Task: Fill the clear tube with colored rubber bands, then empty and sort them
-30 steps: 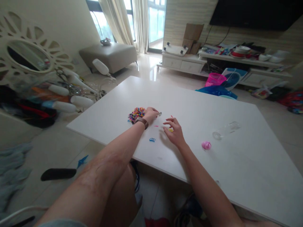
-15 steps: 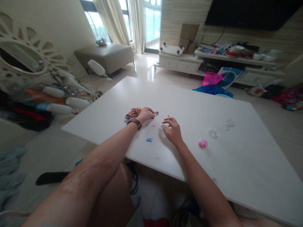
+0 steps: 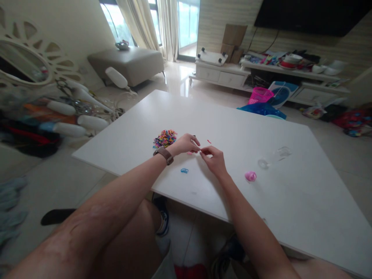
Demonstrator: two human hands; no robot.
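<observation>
Over the white table [image 3: 232, 128], my left hand [image 3: 187, 143] and my right hand [image 3: 213, 157] meet with their fingertips pinched close together. Whatever is between the fingers is too small to make out. A heap of multicoloured small bands [image 3: 165, 138] lies just left of my left hand, by the wrist with the brown watch. Nearer the front edge is a small group of blue bands [image 3: 184, 170]. A pink piece [image 3: 190, 153] shows below my left fingers, and a red one [image 3: 209, 141] lies beyond my right hand. Something black is partly hidden behind my left hand.
A pink object [image 3: 250, 176] stands right of my right forearm. Farther right lie a clear round piece [image 3: 263, 163] and a clear container [image 3: 282, 153]. Beyond the table are a pink basket [image 3: 260, 95] and a low cabinet [image 3: 221, 75]. White padded arms [image 3: 93, 123] stand at the left.
My left hand has moved right, away from the heap, and its fingertips now meet those of my right hand. My right hand's fingers have closed into a pinch.
</observation>
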